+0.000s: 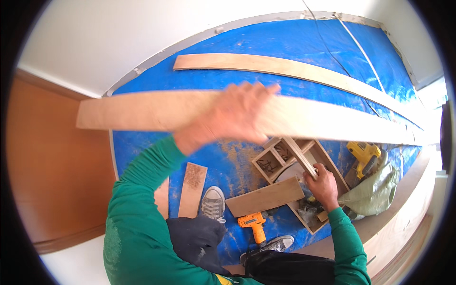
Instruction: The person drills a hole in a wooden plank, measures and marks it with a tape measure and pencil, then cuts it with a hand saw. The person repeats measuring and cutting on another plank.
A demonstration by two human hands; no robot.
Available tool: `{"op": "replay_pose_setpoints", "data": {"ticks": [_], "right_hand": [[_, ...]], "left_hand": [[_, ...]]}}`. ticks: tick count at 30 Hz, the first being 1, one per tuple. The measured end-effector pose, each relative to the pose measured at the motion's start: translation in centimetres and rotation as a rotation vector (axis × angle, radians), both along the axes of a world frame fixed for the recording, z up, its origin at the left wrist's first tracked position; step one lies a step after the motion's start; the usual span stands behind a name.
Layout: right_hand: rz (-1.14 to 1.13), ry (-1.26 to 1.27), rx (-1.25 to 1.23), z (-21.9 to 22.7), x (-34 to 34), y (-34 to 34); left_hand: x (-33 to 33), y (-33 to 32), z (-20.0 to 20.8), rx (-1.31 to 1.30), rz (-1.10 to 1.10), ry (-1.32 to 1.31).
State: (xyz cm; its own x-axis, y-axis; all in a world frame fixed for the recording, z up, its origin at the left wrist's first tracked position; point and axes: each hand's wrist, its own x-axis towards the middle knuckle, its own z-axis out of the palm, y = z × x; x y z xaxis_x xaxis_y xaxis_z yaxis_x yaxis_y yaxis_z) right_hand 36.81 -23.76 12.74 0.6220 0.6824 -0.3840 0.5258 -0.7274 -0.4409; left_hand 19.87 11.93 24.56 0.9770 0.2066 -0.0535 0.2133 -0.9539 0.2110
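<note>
My left hand [235, 114] is closed across a long, pale wooden board [142, 111], its thumb at the near edge and fingers over the far one. Slight motion blur covers hand and board. The board is raised and spans from the brown door panel to the far right. My right hand [323, 187] is wrapped round the end of a narrow wooden bar [299, 154], which lies across an open wooden toolbox [332, 166]. Compartments in the box hold nails or screws. The raised board hides the toolbox's far end.
Another long board [247, 61] lies beyond on the blue sheet [228, 164]. Near my feet are a short plank [266, 195], wood offcuts [192, 190] and an orange cordless drill [254, 223]. A yellow power saw [365, 156] and a pale green bag [373, 192] are at right.
</note>
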Motion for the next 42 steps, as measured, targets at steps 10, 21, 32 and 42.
{"op": "replay_pose_setpoints", "data": {"ticks": [10, 21, 32, 42], "right_hand": [[0.082, -0.201, 0.04, -2.6, 0.2, -1.5], [0.332, -0.152, -0.091, 19.8, -11.1, -17.7], [0.054, -0.346, 0.155, 25.2, -22.8, -27.1], [0.352, -0.198, -0.077, 22.8, -26.0, -26.4]], "left_hand": [[-0.6, -14.3, 0.1, -0.113, 0.027, -0.078], [-9.3, -26.9, -3.3, 0.063, 0.002, -0.131], [-33.9, -29.0, -0.8, -1.249, 0.774, -0.707], [-63.1, -43.6, 0.6, -1.486, 1.113, -0.383]]}}
